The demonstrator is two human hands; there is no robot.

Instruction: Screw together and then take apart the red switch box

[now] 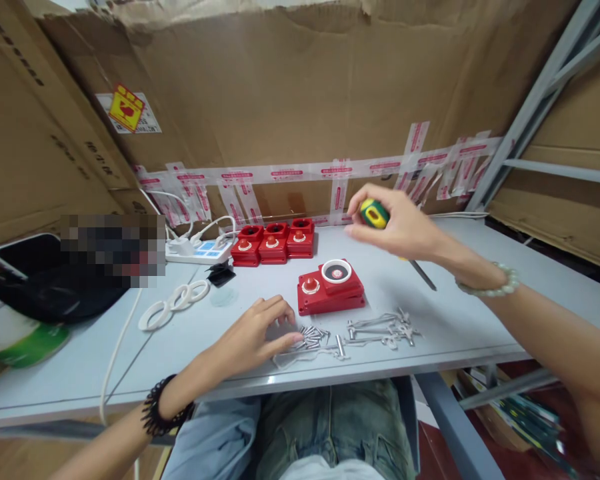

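Observation:
My right hand (pixel 395 223) is raised above the table, wrapped round the green and yellow handle of a screwdriver (pixel 375 214). Its metal shaft points down to the right. My left hand (pixel 263 328) rests low over the table, fingers bent and thumb apart from them, at the left side of a small pile of screws (pixel 310 337). Whether its fingertips touch the screws is unclear. Between the hands lies a red alarm unit (pixel 325 301) with a red dome and a round black part in a white ring (pixel 337 271). Its upper part sits askew on the base.
Several longer bolts with wire-like pieces (pixel 383 329) lie near the front edge. Three red units (pixel 273 247) stand at the back beside a power strip (pixel 205 252). White rings (pixel 155 316) and small black pieces (pixel 221 274) lie left. A cardboard wall (pixel 300 93) rises behind.

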